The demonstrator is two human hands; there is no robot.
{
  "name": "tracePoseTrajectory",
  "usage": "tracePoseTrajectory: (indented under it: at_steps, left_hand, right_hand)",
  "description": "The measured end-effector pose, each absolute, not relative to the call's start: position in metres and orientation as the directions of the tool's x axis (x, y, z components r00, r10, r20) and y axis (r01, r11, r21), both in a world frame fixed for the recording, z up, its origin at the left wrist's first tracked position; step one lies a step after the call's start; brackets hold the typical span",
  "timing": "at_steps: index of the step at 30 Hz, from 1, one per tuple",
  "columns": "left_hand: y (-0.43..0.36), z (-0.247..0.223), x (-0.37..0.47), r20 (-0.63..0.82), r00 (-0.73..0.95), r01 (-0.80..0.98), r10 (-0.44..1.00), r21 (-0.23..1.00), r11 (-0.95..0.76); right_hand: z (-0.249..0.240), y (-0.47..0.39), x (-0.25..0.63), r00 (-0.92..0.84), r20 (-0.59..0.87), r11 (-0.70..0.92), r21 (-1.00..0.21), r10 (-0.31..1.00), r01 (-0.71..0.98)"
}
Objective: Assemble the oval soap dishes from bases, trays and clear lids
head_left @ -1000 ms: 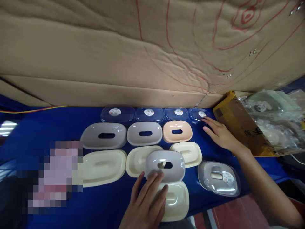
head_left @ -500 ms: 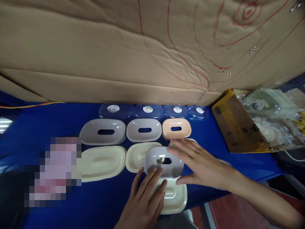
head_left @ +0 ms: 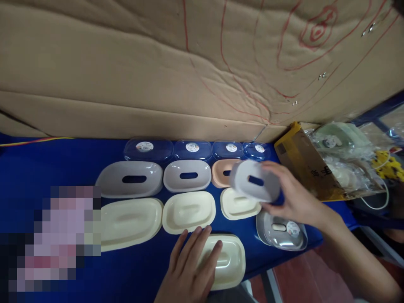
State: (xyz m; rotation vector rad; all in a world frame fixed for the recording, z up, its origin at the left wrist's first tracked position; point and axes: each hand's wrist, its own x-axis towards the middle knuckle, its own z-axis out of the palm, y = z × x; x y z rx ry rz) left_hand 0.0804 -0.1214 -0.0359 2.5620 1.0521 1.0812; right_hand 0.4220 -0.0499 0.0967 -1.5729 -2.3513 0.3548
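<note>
My right hand (head_left: 292,191) is closed on a grey oval dish (head_left: 243,185) with a slot through its middle, holding it tilted by its right end. That dish is raised over the right side of the peach slotted dish (head_left: 218,173) and the small cream dish (head_left: 235,204). My left hand (head_left: 191,265) has its fingers spread over the left part of the nearest cream dish (head_left: 235,261), which has a raised ridge in its centre. Whether those fingers press on the dish, I cannot tell.
Grey slotted dishes (head_left: 187,174), cream dishes (head_left: 189,212) and clear lids (head_left: 192,150) form rows on the blue cloth. At right sit a lidded grey dish (head_left: 280,231) and a cardboard box (head_left: 303,164) of wrapped items. A cardboard wall (head_left: 126,84) stands behind.
My right hand has lifted the grey slotted dish up and to the right, off the cream dishes. My left hand stays over the nearest cream dish. The view has shifted slightly.
</note>
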Motion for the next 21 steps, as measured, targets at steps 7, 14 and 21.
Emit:
tracePoseTrajectory:
  at_steps: [7, 14, 21]
  left_hand:
    - [-0.121, -0.044, 0.084, 0.592, 0.515, 0.457, 0.619, 0.421, -0.783]
    - [-0.119, -0.052, 0.081, 0.545, 0.665, 0.407, 0.511, 0.309, -0.86]
    - [-0.12, -0.03, 0.081, 0.523, 0.578, 0.42, 0.626, 0.468, -0.778]
  right_hand:
    - [0.064, -0.042, 0.524, -0.185, 0.019, 0.184, -0.232, 0.983, 0.955]
    - [0.044, -0.023, 0.517, -0.263, -0.047, 0.249, -0.198, 0.964, 0.948]
    - [0.05, -0.046, 0.506, -0.237, 0.056, 0.244, -0.18, 0.97, 0.953]
